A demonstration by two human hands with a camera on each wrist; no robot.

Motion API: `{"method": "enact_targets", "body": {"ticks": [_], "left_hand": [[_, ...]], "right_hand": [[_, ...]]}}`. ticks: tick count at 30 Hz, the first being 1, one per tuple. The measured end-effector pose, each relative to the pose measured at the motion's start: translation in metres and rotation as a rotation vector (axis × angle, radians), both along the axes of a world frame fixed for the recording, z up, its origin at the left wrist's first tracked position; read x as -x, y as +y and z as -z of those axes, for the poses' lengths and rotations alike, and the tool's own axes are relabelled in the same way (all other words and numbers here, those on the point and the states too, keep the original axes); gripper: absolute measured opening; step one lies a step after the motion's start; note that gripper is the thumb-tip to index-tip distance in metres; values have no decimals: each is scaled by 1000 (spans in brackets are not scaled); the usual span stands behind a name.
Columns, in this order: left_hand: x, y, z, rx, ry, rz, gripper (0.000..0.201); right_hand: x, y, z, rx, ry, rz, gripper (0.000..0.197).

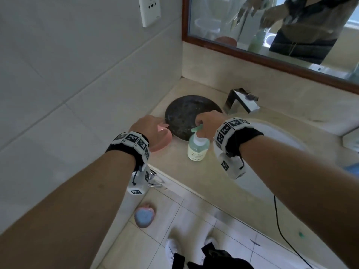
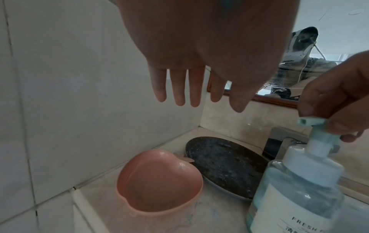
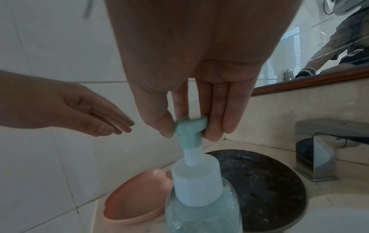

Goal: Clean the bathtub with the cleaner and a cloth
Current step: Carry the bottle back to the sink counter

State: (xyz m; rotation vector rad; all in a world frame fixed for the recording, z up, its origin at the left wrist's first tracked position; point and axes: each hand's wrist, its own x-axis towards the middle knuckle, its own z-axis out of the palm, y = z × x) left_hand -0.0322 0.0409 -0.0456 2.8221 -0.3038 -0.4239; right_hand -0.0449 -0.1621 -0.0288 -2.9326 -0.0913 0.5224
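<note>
right hand: my right hand pinches the green pump head of the cleaner bottle, thumb on one side, fingers on the other. Grip is narrow and closed on the pump head only, not on the bottle body.
left hand: my left hand hangs over the pink dish, fingers straight and a little spread, holding nothing. Not touching the dish in the left wrist view.
cleaner bottle: upright on the counter near its front edge, just beside the dark plate and right of the pink dish. Clear body with pale liquid, white collar, white label reading "FRESH".
pink dish: apple-shaped, in the counter's left corner against the tiled wall. Its rim looks like it touches the dark plate, can't confirm.
dark plate: round, speckled, lies flat toward the counter's back edge, between the dish and the tap.
sink: white basin set in the counter to the right, partly behind my right forearm.
mirror: wood-framed mirror above the back edge, shows both arms reflected.
cloth: can't tell where it is, nothing in view I can identify as one.
floor: a blue and pink object lies on the tiles below the counter's left end; can't tell what it is.
</note>
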Motion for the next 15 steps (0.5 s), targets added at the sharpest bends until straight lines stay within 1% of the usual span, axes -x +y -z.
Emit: {"method": "enact_targets", "body": {"ticks": [3,10,15], "left_hand": [[-4,-1,1,-21,2,0,42],[-12,-7,4,-35,8,-9,42],[-13,-13,6,-43,7,-12,42]], "right_hand": [[-3,-1,1,4,-2,-22,30],[-9,-2,6,-42,-20,10,28],[-12,-1,8,-54,6,6,28]]}}
